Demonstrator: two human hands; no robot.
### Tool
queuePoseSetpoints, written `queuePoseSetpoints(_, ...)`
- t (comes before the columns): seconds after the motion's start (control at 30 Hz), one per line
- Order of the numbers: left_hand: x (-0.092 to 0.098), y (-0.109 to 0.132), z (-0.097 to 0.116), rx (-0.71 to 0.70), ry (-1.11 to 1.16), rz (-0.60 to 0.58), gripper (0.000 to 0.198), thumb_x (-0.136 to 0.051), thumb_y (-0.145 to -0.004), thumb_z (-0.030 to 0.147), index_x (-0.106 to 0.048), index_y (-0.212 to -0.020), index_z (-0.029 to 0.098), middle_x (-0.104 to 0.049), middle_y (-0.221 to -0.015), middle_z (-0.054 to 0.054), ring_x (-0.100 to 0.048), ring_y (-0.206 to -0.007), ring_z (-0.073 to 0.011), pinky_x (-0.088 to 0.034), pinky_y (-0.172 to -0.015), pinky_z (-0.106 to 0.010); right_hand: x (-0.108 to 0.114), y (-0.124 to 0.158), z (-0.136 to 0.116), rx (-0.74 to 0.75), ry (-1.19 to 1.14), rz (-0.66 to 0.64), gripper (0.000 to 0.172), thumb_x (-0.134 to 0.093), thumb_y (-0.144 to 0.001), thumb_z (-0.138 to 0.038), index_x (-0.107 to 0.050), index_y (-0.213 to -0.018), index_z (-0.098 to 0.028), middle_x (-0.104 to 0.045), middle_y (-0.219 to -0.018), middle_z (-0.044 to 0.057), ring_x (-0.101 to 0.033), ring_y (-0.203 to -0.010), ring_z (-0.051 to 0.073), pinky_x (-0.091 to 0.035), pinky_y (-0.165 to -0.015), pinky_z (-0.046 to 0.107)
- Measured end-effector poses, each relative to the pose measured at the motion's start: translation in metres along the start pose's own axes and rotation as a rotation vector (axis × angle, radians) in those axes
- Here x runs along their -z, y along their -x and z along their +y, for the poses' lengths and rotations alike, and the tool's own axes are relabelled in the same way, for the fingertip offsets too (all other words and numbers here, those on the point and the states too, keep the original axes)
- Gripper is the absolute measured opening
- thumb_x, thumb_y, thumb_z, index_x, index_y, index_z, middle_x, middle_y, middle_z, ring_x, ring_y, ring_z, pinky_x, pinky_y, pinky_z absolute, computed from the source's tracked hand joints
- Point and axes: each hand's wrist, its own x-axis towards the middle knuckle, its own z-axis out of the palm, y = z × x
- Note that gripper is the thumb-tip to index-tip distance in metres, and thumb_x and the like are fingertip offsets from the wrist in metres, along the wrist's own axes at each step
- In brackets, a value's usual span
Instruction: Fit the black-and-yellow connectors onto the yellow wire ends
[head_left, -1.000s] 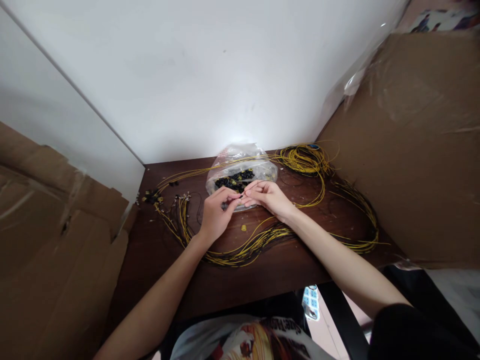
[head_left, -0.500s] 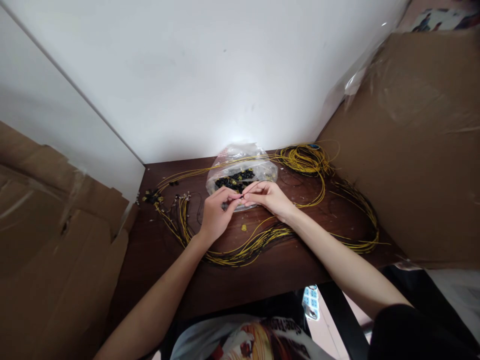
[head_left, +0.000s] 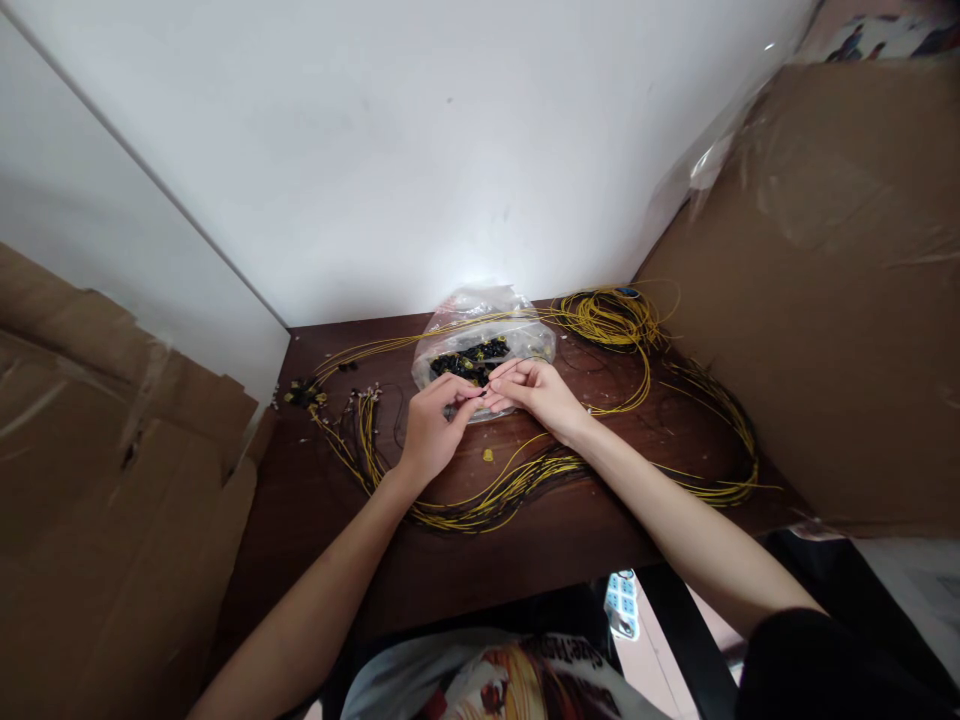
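Observation:
My left hand (head_left: 437, 425) is closed in a pinch on a small dark piece, mostly hidden by the fingertips. Close against it, my right hand (head_left: 541, 398) pinches a thin black wire that loops over its fingers. Both hands are above the front of a clear plastic bag (head_left: 534, 342) holding many small black and yellow parts (head_left: 480, 352). Below the fingertips, a small yellow piece (head_left: 488, 455) lies on the dark brown table (head_left: 525, 560). A long bundle of yellow and black wires (head_left: 480, 512) curves across the table under my forearms.
A coil of yellow wire (head_left: 611, 320) lies at the back right. Wire ends with black connectors (head_left: 304, 392) are at the left. Cardboard (head_left: 840, 300) stands on the right, more cardboard (head_left: 112, 520) on the left, and a white panel (head_left: 450, 150) behind. A power strip (head_left: 622, 603) shows below the table.
My right hand's fingers have shifted slightly and spread a little at the pinch. My left hand has barely moved.

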Motion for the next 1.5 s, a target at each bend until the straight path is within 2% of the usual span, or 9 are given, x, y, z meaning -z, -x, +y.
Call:
queuePoseSetpoints(0.17,-0.001,0.001,-0.006,0.058,0.025,0.021,0.004,-0.061,-0.079,0.017,-0.064,-0.079,0.015,-0.063,-0.08,-0.004,-0.06,-0.074,-0.015,-0.048,-0.07,-0.028,0.001,0.002,-0.002,0.06,0.197,-0.045,0.032,-0.066,-0.073,-0.042,-0.061,-0.067,-0.011,-0.065,-0.059,0.003,-0.06,-0.05,0.008,-0.047,-0.047,0.018)
queuePoseSetpoints(0.27,-0.001,0.002,-0.009,0.092,0.043,0.033,0.004,-0.061,-0.078,0.019,-0.064,-0.08,0.016,-0.063,-0.081,-0.004,-0.06,-0.075,-0.0152,-0.049,-0.07,-0.028,0.0,0.004,-0.004,0.079,0.213,-0.087,0.036,-0.058,-0.079,-0.045,-0.064,-0.068,-0.011,-0.064,-0.057,0.002,-0.059,-0.047,0.008,-0.044,-0.043,0.019)
queuePoseSetpoints(0.43,-0.002,0.002,-0.009,0.087,0.021,0.029,0.002,-0.06,-0.078,0.015,-0.062,-0.077,0.015,-0.063,-0.079,-0.003,-0.06,-0.073,-0.0146,-0.048,-0.067,-0.027,-0.005,0.009,-0.01,0.257,0.162,-0.13,0.027,-0.06,-0.079,-0.039,-0.067,-0.077,-0.014,-0.068,-0.066,0.003,-0.063,-0.057,0.01,-0.052,-0.055,0.023)
queuePoseSetpoints(0.6,-0.002,0.001,-0.004,0.065,-0.004,0.006,0.003,-0.06,-0.078,0.015,-0.063,-0.077,0.016,-0.064,-0.081,-0.004,-0.06,-0.075,-0.015,-0.048,-0.069,-0.027,-0.006,0.01,-0.01,0.389,0.129,0.0,0.019,-0.065,-0.076,-0.031,-0.066,-0.088,-0.017,-0.07,-0.077,0.004,-0.066,-0.071,0.013,-0.054,-0.071,0.029)
queuePoseSetpoints(0.67,-0.002,0.001,-0.003,0.058,-0.007,-0.002,0.004,-0.06,-0.078,0.014,-0.064,-0.078,0.016,-0.064,-0.081,-0.004,-0.06,-0.075,-0.0151,-0.048,-0.07,-0.027,-0.005,0.01,-0.008,0.43,0.206,0.051,0.02,-0.064,-0.077,-0.029,-0.064,-0.093,-0.017,-0.07,-0.083,0.005,-0.066,-0.077,0.014,-0.053,-0.077,0.031)
queuePoseSetpoints(0.77,-0.002,0.0,-0.003,0.048,-0.01,-0.006,0.004,-0.061,-0.078,0.013,-0.064,-0.079,0.016,-0.064,-0.081,-0.004,-0.06,-0.075,-0.015,-0.047,-0.07,-0.027,-0.003,0.009,-0.004,0.517,0.444,0.084,0.02,-0.061,-0.079,-0.027,-0.062,-0.097,-0.017,-0.068,-0.087,0.005,-0.065,-0.078,0.014,-0.052,-0.079,0.03)
queuePoseSetpoints(0.93,-0.002,0.001,-0.002,0.034,-0.007,-0.01,0.004,-0.061,-0.078,0.013,-0.063,-0.077,0.016,-0.064,-0.08,-0.004,-0.06,-0.075,-0.0151,-0.047,-0.071,-0.028,-0.002,0.011,-0.002,0.652,0.792,0.03,0.013,-0.054,-0.083,-0.021,-0.063,-0.092,-0.016,-0.066,-0.086,0.004,-0.06,-0.076,0.012,-0.049,-0.074,0.027)
queuePoseSetpoints(1.2,-0.001,0.0,-0.002,0.034,0.005,-0.003,0.004,-0.06,-0.079,0.015,-0.063,-0.076,0.016,-0.064,-0.08,-0.004,-0.06,-0.074,-0.0146,-0.047,-0.07,-0.027,0.001,0.008,0.0,0.605,0.894,-0.027,0.014,-0.054,-0.084,-0.024,-0.063,-0.086,-0.015,-0.06,-0.076,0.002,-0.05,-0.061,0.01,-0.041,-0.06,0.024)
queuePoseSetpoints(1.5,-0.003,0.0,0.0,0.025,0.014,-0.015,0.006,-0.059,-0.079,0.014,-0.064,-0.076,0.016,-0.064,-0.081,-0.005,-0.06,-0.075,-0.0153,-0.048,-0.07,-0.027,0.003,0.008,-0.005,0.413,0.805,-0.013,0.01,-0.061,-0.074,-0.024,-0.064,-0.076,-0.014,-0.051,-0.06,-0.002,-0.043,-0.055,0.008,-0.034,-0.052,0.021)
